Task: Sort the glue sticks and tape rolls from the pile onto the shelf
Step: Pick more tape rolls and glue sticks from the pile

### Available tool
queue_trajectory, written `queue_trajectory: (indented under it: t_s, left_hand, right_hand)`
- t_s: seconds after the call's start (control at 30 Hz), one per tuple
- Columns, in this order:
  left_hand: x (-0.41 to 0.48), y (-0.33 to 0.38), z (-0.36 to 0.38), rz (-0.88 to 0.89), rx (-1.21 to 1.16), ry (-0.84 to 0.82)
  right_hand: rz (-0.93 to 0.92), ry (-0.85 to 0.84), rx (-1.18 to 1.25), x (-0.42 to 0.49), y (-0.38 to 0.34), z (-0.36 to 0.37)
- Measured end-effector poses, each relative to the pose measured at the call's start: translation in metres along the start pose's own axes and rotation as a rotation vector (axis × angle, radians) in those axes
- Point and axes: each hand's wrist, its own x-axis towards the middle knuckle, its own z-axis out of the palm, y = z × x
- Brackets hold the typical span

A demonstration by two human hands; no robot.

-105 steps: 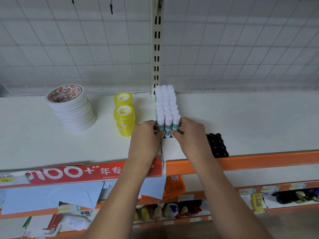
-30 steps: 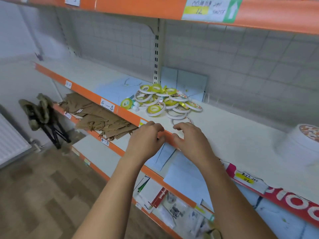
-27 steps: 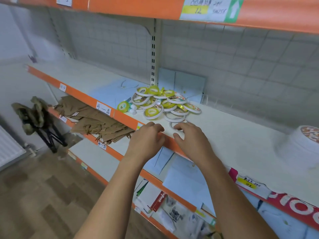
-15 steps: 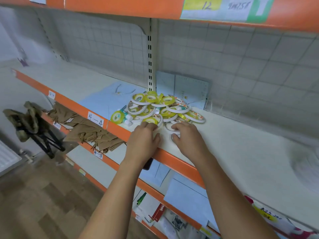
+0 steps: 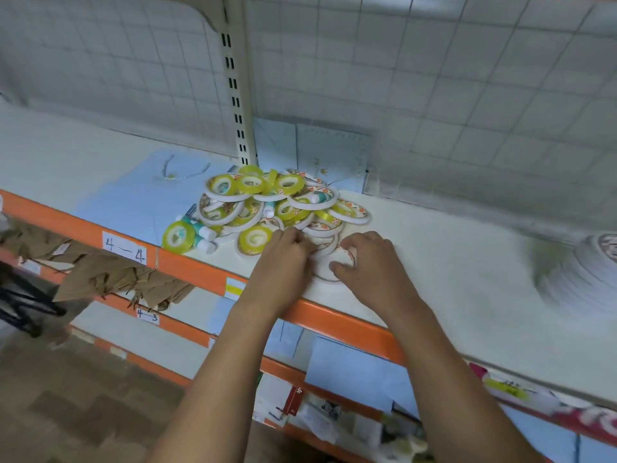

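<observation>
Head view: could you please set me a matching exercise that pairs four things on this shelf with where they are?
Things:
1. yellow tape roll
2. stack of white tape rolls
3. label 4-4
4. right hand

Places:
A. on the orange shelf edge
B. at the left end of the pile
C. curled over the flat white roll
D. far right on the shelf, blurred

Pairs: 1-B, 2-D, 3-A, 4-C.

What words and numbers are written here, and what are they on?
"4—4": white paper label on the orange shelf edge.
"4-3": small white label on the lower orange shelf edge.
Too blurred to read: yellow tag, print on the yellow and white tape rolls.
</observation>
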Motion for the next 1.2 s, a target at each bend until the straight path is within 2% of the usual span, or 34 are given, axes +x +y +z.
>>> queue_trajectory:
  t_s: [0.13, 0.3, 0.43, 0.57, 0.67, 0.77, 0.9, 1.2]
  left_hand:
    - [0.002, -0.008, -0.001, 0.033, -0.054, -0.006]
    - [0.004, -0.013, -0.005, 0.025, -0.197, 0.003]
    - [0.009, -0.015, 0.001, 0.117, -0.108, -0.034]
    - [0.009, -0.013, 0.011, 0.136, -0.002, -0.037]
    - [0.008, -0.009, 0.012, 0.138, -0.035, 0.001]
    - [0.004, 0.003, 0.011, 0.206, -0.143, 0.067]
    - [-0.001, 0.018, 0.017, 0.283, -0.208, -0.016]
    - [0.008, 0.012, 0.027, 0.221, -0.214, -0.083]
  right_hand:
    - [0.087, -0.12, 0.002, -0.007, -0.001, 0.004]
    - [0.138, 0.012, -0.039, -0.009, -0.018, 0.021]
    - [0.167, 0.036, -0.057, -0.015, -0.02, 0.022]
    - [0.259, 0.066, -0.221, -0.03, -0.013, 0.014]
    - [0.345, 0.096, -0.29, -0.04, -0.004, 0.005]
    - [0.434, 0.091, -0.265, -0.047, 0.004, 0.0]
    - [0.491, 0.059, -0.216, -0.051, 0.008, 0.002]
    - [0.497, 0.142, -0.125, -0.05, 0.017, 0.007]
